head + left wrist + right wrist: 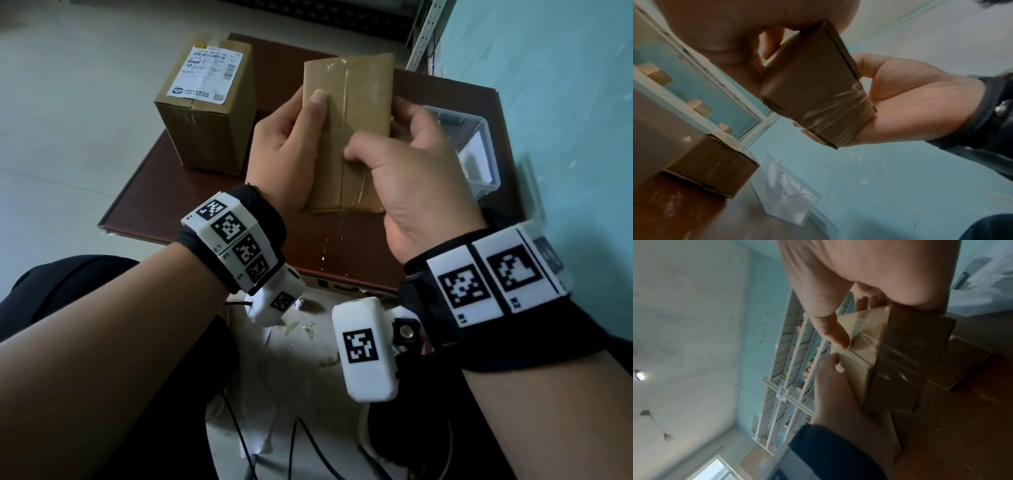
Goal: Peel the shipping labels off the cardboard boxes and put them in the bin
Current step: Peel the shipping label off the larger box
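A flat cardboard box (356, 102) wrapped in clear tape is held above the brown board by both hands. My left hand (298, 133) grips its left side with the thumb pressed on the top face. My right hand (407, 161) grips the right side, thumb curled on top and fingers round the far edge. The upper face shows no label. From the left wrist the box (813, 91) lies in the right hand's palm (910, 100). A taller box (205, 137) stands at left, with a white shipping label (205, 72) on top. A clear plastic bin (479, 150) sits at right.
The brown board (342, 246) lies on a pale floor. Torn paper and tape scraps (301, 342) and black cables lie by my knees. A teal wall (565, 102) runs close on the right, and metal shelving (424, 31) stands behind the board.
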Available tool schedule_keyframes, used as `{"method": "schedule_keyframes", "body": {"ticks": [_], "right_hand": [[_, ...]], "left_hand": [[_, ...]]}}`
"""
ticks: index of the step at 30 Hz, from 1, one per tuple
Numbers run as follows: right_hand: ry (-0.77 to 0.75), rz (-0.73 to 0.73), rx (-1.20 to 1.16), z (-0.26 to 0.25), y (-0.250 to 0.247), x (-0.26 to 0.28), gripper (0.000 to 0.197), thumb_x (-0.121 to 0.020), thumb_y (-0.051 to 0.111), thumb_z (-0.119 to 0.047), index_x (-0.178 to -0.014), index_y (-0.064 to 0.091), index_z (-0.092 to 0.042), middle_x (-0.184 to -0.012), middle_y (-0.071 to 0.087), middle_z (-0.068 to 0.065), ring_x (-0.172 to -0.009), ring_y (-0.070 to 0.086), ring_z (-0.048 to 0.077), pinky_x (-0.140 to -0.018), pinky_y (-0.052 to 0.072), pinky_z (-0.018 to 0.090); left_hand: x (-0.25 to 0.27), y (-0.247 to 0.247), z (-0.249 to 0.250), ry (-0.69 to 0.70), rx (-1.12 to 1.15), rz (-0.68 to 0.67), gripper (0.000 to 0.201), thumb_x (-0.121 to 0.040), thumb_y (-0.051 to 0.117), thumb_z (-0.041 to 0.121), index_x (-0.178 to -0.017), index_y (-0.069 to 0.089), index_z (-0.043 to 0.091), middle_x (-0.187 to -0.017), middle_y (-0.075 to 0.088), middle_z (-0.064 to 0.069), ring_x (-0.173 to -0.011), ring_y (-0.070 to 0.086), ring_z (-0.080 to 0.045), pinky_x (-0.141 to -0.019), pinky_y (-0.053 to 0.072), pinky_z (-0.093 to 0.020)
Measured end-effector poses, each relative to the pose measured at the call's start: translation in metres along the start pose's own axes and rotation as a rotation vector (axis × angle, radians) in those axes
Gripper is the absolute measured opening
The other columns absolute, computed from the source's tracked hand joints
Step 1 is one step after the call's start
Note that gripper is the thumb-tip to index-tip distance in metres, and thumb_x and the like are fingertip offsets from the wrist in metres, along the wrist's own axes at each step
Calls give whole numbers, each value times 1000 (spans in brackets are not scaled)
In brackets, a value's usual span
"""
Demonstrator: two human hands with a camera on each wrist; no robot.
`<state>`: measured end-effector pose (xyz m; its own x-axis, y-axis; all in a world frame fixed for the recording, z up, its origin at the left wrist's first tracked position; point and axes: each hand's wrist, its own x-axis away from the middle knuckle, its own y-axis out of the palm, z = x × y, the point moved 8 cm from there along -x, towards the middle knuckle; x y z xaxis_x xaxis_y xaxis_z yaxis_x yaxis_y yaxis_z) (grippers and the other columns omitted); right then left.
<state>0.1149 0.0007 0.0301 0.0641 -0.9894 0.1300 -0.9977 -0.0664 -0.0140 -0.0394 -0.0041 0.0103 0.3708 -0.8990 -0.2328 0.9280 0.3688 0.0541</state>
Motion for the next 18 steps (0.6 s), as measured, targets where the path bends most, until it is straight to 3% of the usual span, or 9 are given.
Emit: {"method": "schedule_keyframes", "body": {"ticks": [2, 4, 7, 10, 13, 16, 18], "right_hand": [[31, -49, -48, 9, 1, -1, 73, -77, 71, -3, -145, 55, -25, -117, 76, 0, -103, 76, 18, -87, 66, 45], [97, -71, -125, 23, -1, -3, 64, -82, 67, -5, -140, 58, -29, -115, 78, 3, -105, 76, 22, -85, 66, 47], [218, -102, -184, 39, 1, -4, 38, -98, 68, -30, -136, 65, -31, -112, 80, -2, -104, 78, 18, -77, 65, 39], [278, -139, -187, 46, -1, -7, 31, -101, 64, -43, -131, 68, -34, -105, 82, -7, -97, 80, 15, -70, 62, 34], [304, -173, -247, 54, -6, -12, 31, -102, 61, -28, -132, 67, -28, -109, 81, 0, -101, 79, 21, -76, 64, 41], [303, -230, -246, 62, -3, -14, 44, -95, 55, -5, -134, 67, -21, -108, 79, 9, -100, 77, 28, -82, 65, 51], [260, -227, -206, 65, -3, -15, 47, -93, 56, -5, -136, 66, -22, -108, 78, 8, -101, 77, 28, -86, 65, 53]], "left_hand": [[1, 0, -2, -8, -31, -5, 29, -108, 46, 25, -110, 68, 5, -76, 70, 15, -77, 65, 0, -70, 51, -20], [2, 4, -4, -6, -59, -32, 39, -106, 52, 32, -120, 66, -1, -86, 74, 11, -80, 69, -2, -70, 55, -22], [-1, 11, -8, -2, -150, -90, 60, -98, 58, 50, -140, 58, 7, -110, 75, -4, -95, 74, -14, -78, 63, -38], [-3, 13, -10, 9, -212, -91, 59, -98, 57, 52, -140, 57, 10, -111, 74, -2, -96, 74, -12, -79, 64, -41], [-2, 12, -13, 11, -251, -73, 49, -100, 56, 47, -135, 60, 13, -105, 74, 2, -93, 73, -10, -79, 63, -40], [3, 18, -27, -90, -281, -141, 44, -97, 51, 49, -123, 65, 17, -100, 74, 5, -89, 72, -9, -77, 60, -36], [5, 22, -35, -150, -288, -194, 43, -95, 49, 53, -116, 67, 19, -97, 73, 4, -88, 72, -13, -79, 61, -41]]}}
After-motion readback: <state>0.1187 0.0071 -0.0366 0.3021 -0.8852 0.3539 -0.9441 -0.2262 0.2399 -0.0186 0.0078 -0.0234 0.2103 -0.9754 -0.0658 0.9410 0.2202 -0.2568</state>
